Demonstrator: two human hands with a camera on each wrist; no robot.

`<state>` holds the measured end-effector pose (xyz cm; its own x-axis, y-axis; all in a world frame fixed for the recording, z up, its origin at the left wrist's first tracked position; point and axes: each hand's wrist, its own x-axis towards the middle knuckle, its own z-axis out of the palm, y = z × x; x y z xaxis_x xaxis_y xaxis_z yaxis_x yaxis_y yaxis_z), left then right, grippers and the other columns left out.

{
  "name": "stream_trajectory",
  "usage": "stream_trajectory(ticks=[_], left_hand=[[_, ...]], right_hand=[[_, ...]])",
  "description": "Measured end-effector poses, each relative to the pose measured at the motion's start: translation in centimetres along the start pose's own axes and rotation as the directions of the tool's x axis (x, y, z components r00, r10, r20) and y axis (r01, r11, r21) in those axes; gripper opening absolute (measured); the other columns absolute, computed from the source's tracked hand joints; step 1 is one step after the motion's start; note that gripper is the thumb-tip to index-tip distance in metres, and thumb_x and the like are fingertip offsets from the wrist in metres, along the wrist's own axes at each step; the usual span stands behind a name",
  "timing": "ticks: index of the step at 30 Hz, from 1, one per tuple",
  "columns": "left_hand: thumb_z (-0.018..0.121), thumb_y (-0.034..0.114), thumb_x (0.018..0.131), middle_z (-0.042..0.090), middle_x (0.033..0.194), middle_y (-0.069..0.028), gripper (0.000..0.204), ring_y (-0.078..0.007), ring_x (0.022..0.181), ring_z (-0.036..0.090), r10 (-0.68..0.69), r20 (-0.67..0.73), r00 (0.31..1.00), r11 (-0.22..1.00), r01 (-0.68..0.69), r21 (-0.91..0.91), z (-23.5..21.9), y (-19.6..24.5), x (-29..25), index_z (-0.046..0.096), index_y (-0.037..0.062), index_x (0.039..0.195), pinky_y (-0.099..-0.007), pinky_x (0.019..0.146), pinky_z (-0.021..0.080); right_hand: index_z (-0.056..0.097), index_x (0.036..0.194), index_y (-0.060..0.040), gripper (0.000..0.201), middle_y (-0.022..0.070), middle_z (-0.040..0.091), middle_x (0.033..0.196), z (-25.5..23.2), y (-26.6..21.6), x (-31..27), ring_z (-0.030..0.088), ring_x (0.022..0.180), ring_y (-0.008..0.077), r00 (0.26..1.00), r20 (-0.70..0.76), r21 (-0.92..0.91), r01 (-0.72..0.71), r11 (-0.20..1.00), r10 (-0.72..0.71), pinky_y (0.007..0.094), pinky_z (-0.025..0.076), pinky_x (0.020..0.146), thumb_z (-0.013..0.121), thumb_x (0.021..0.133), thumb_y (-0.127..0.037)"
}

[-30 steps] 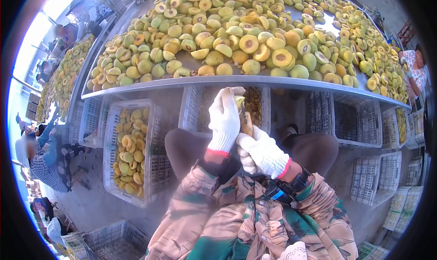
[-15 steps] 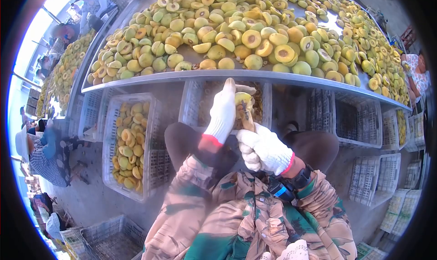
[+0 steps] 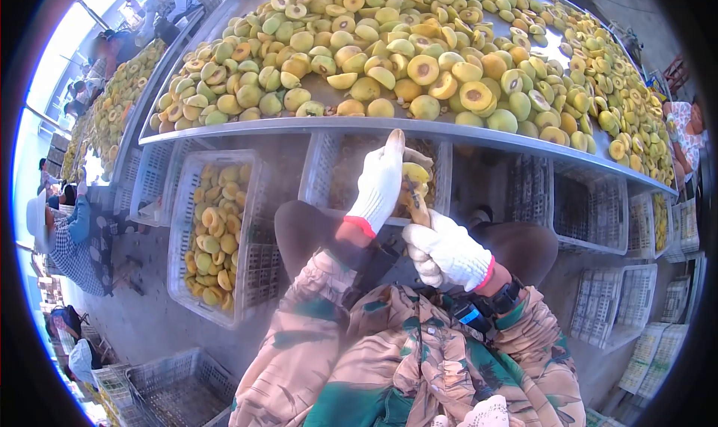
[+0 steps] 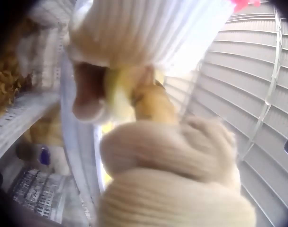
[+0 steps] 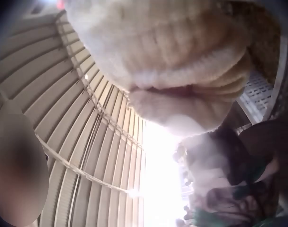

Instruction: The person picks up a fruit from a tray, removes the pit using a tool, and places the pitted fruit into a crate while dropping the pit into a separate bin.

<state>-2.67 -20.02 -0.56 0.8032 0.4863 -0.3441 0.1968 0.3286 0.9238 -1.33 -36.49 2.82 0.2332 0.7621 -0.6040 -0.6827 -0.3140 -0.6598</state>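
Note:
My left hand (image 3: 380,182), in a white knitted glove with a bare fingertip, holds a yellow-green fruit piece (image 3: 416,174) in front of the table edge. My gloved right hand (image 3: 447,252) is curled round the wooden handle of a small tool (image 3: 419,212), whose dark metal end lies against the fruit. In the left wrist view the fruit (image 4: 119,97) sits under the left hand (image 4: 144,35), beside the yellowish handle (image 4: 155,105), with the curled right hand (image 4: 172,175) below. The right wrist view shows the right hand (image 5: 167,66) closed; its tool is hidden there.
Halved fruit (image 3: 374,45) covers the metal table (image 3: 419,129). Below the hands stands a crate (image 3: 318,171) of scraps; a crate (image 3: 176,240) of fruit halves is at the left. More crates (image 3: 613,300) stand right. People (image 3: 71,240) work at both sides.
The left hand's fingers have tilted further upright round the fruit. Both hands appear slightly further right and lower in view, with the tool still at the fruit.

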Motion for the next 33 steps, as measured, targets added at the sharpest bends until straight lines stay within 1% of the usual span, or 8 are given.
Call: stream_trajectory(ticks=[8,21,26,27,28,29,31,33], left_hand=[[0.036,0.050,0.102,0.068,0.068,-0.0117,0.065,-0.0173,0.057,0.062,0.256,-0.009,0.967,0.952,-0.250,0.176,0.1,-0.3,-0.4,0.073,-0.0023,0.086,-0.0274,0.056,0.052],[0.037,0.044,0.102,0.068,0.084,-0.0161,0.060,-0.0245,0.064,0.065,-0.259,0.079,0.963,0.902,0.270,-0.336,-5.2,0.0,-0.1,0.067,-0.0067,0.090,-0.0345,0.061,0.056],[0.038,0.040,0.103,0.070,0.078,-0.0134,0.057,-0.0204,0.063,0.068,0.036,-0.566,0.824,0.988,-0.113,-0.102,-17.4,1.7,-4.3,0.068,-0.0069,0.093,-0.0304,0.058,0.056],[0.040,0.042,0.101,0.070,0.086,-0.0155,0.054,-0.0252,0.074,0.070,0.136,-0.655,0.744,0.978,0.006,0.210,-20.1,2.7,-5.8,0.069,-0.0035,0.098,-0.0360,0.066,0.056],[0.048,0.045,0.097,0.069,0.101,-0.0192,0.048,-0.0307,0.091,0.067,0.487,-0.665,0.566,0.521,0.423,0.742,-23.6,1.9,-6.1,0.068,0.0022,0.105,-0.0426,0.081,0.053],[0.055,0.046,0.092,0.065,0.114,-0.0197,0.045,-0.0334,0.107,0.061,0.567,-0.668,0.483,0.269,0.658,0.704,-22.6,3.7,-6.7,0.066,0.0068,0.111,-0.0447,0.094,0.046],[0.059,0.046,0.090,0.060,0.126,-0.0175,0.050,-0.0306,0.113,0.059,0.513,-0.626,0.587,0.238,0.604,0.761,-19.6,7.9,-5.3,0.060,0.0078,0.123,-0.0405,0.096,0.047],[0.065,0.039,0.087,0.062,0.121,-0.0180,0.050,-0.0320,0.112,0.059,0.598,-0.419,0.683,0.406,0.193,0.893,-17.4,8.3,-0.9,0.059,0.0076,0.125,-0.0412,0.097,0.046]], right_hand=[[0.048,0.094,-0.0113,0.010,-0.0038,0.042,0.064,-1.1,0.0,0.3,0.035,0.043,0.0047,0.976,0.208,0.147,-0.100,0.984,0.068,0.0228,0.029,0.039,0.055,0.099,-0.018],[0.051,0.089,-0.0061,0.013,-0.0062,0.034,0.054,-0.5,0.2,3.2,0.029,0.034,0.0015,0.794,0.608,0.384,-0.314,0.868,0.018,0.0185,0.024,0.030,0.052,0.099,-0.014],[0.049,0.090,-0.0105,0.012,-0.0052,0.040,0.060,-2.2,-1.5,4.9,0.034,0.040,0.0038,0.974,0.212,0.095,-0.103,0.990,0.081,0.0212,0.025,0.035,0.055,0.097,-0.017],[0.048,0.088,-0.0130,0.014,-0.0063,0.039,0.060,-3.3,-0.9,5.8,0.033,0.040,0.0038,0.980,0.174,0.029,-0.107,0.994,0.100,0.0210,0.025,0.037,0.056,0.097,-0.020],[0.047,0.086,-0.0138,0.016,-0.0064,0.039,0.060,-3.6,-0.8,6.4,0.034,0.041,0.0039,0.978,0.164,-0.005,-0.129,0.992,0.128,0.0213,0.026,0.037,0.056,0.097,-0.020],[0.046,0.085,-0.0146,0.017,-0.0066,0.039,0.060,-3.6,-0.6,6.9,0.034,0.041,0.0039,0.975,0.155,-0.036,-0.157,0.987,0.160,0.0216,0.026,0.037,0.056,0.097,-0.021],[0.045,0.087,-0.0133,0.018,-0.0035,0.043,0.062,-3.8,-0.1,8.5,0.038,0.043,0.0073,0.957,0.208,-0.064,-0.195,0.979,0.204,0.0249,0.031,0.039,0.058,0.095,-0.023],[0.044,0.087,-0.0111,0.020,-0.0020,0.044,0.063,-3.0,-0.4,8.6,0.040,0.044,0.0089,0.971,0.175,-0.165,-0.133,0.977,0.162,0.0260,0.034,0.040,0.059,0.094,-0.023]])
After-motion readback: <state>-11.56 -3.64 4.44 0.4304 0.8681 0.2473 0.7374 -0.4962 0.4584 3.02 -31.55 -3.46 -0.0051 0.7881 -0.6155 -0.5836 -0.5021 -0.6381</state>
